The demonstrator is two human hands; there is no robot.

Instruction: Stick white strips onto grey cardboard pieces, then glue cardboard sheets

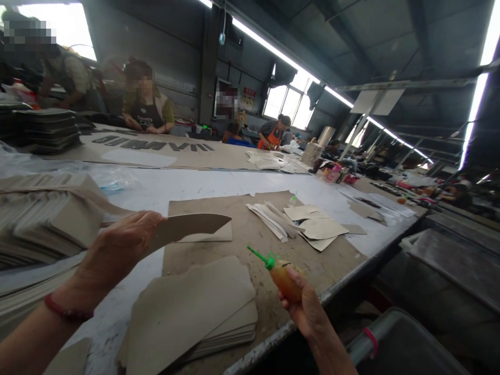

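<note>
My left hand (pixel 123 242) is closed on one end of a curved grey cardboard piece (pixel 189 225), holding it above the brown work board (pixel 258 234). A small glue bottle (pixel 282 275) with amber contents and a green nozzle sits in my right hand (pixel 307 307), which is wrapped round it, nozzle aimed up and left toward the piece. Just below lies a stack of similar grey cut pieces (pixel 191 312) at the table's front edge.
A tall pile of grey pieces (pixel 47 219) stands at my left. Loose cut shapes (pixel 300 221) and fanned strips (pixel 273 219) lie further right. Other people work along the far side of the long table (pixel 187 185). A grey bin (pixel 398 344) sits below right.
</note>
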